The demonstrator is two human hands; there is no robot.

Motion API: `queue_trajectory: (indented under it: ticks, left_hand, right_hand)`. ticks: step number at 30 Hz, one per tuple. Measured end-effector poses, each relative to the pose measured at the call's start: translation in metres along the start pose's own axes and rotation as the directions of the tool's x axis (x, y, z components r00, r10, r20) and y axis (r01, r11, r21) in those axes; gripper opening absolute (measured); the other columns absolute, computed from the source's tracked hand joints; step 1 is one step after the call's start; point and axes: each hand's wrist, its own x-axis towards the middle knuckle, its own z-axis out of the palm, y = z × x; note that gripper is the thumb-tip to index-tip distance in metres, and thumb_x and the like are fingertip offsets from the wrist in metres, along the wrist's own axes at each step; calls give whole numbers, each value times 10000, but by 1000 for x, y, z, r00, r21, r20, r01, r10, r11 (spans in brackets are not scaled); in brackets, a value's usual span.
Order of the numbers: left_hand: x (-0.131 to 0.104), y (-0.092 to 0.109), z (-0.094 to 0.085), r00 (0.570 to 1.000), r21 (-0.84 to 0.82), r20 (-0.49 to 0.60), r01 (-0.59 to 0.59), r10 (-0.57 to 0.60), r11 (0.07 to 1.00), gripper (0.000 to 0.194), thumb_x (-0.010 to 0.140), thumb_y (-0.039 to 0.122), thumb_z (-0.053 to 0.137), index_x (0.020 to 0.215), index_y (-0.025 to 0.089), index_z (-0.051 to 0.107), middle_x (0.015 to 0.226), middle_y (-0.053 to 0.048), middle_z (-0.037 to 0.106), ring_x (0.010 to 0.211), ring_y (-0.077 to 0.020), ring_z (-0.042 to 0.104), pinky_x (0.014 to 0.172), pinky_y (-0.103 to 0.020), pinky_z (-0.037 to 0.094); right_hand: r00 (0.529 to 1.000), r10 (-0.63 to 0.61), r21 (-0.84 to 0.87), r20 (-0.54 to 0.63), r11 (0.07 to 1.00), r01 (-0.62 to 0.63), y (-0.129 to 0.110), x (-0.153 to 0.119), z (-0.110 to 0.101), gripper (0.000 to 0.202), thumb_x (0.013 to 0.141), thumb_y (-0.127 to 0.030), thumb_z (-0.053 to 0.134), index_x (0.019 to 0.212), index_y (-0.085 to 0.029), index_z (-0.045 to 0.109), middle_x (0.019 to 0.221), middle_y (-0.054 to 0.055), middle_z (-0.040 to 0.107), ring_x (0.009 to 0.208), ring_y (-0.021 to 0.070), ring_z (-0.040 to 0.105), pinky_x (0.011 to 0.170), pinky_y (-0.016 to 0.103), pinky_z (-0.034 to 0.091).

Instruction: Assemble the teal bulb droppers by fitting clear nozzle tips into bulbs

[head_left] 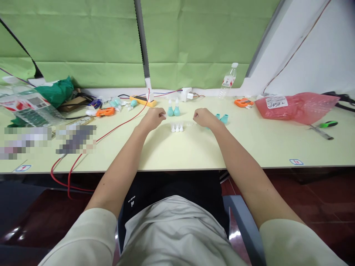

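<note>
My left hand (155, 119) is closed, with a small white piece (164, 116) showing at its fingertips. My right hand (203, 116) is closed too; whatever its fingers hold, if anything, is hidden. Between the hands, two teal bulbs with white tips (173, 110) stand upright side by side. Nearer to me, several small white pieces (177, 128) stand in a short row, and faint clear pieces (190, 124) lie to their right. Beyond my right wrist are teal bulbs without white tips (224, 118), partly hidden by the arm.
A clear bottle (228, 80) stands at the back. Right: orange tool (243, 102), red plastic bag (296, 108), green-handled tool (328, 124). Left: yellow meter (143, 101), orange clamp (105, 112), red cable (122, 127), large bottle (30, 109), green bag (57, 91).
</note>
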Motion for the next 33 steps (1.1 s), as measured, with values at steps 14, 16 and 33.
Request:
queue_trajectory:
  ticks: [14, 16, 33]
  left_hand:
    - [-9, 19, -10, 818, -48, 535, 279, -211, 959, 277, 658, 204, 700, 919, 214, 792, 787, -28, 764, 682, -203, 722, 623, -279, 547]
    - [-9, 20, -8, 819, -69, 530, 299, -219, 952, 254, 652, 205, 714, 896, 203, 786, 789, -35, 764, 678, -206, 727, 634, -286, 561]
    - [-7, 15, 1, 808, -181, 554, 353, -201, 918, 205, 640, 191, 732, 846, 196, 733, 738, -55, 759, 634, -218, 728, 633, -336, 592]
  right_hand:
    - [999, -38, 13, 30, 999, 37, -4, 1, 8, 108, 867, -186, 627, 918, -179, 722, 1076, 118, 728, 920, 219, 649, 779, 291, 479]
    - [999, -34, 6, 34, 999, 34, -4, 1, 8, 113, 867, -191, 631, 927, -180, 725, 1083, 118, 727, 933, 219, 649, 789, 289, 479]
    - [999, 21, 84, -24, 996, -19, -10, -3, 3, 112, 824, -220, 643, 911, -183, 701, 1048, 119, 711, 877, 224, 638, 790, 317, 500]
